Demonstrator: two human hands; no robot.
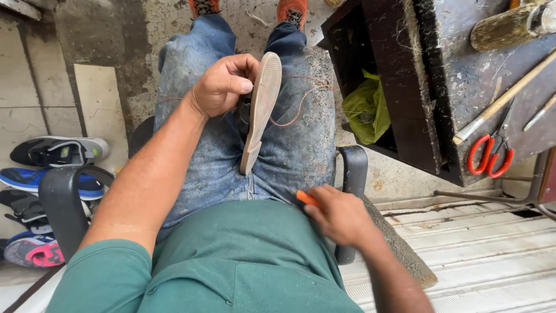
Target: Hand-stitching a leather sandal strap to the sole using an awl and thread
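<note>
A person sits in a chair (63,203) with blue jeans (295,145) and a green shirt (243,261). A dark work table (452,87) stands to the right, with a green bag (366,110) tucked under it. Some sneakers (52,152) lie on the floor at the left. A shoe (260,110) rests on the lap, standing on its edge with its tan sole facing right. The left hand (223,86) is closed around the shoe near its top. The right hand (341,217) is down by the right hip, closed on a small orange tool (307,199). Red scissors (489,156) lie on the table. A thin orange thread (301,104) curls across the jeans beside the shoe.
</note>
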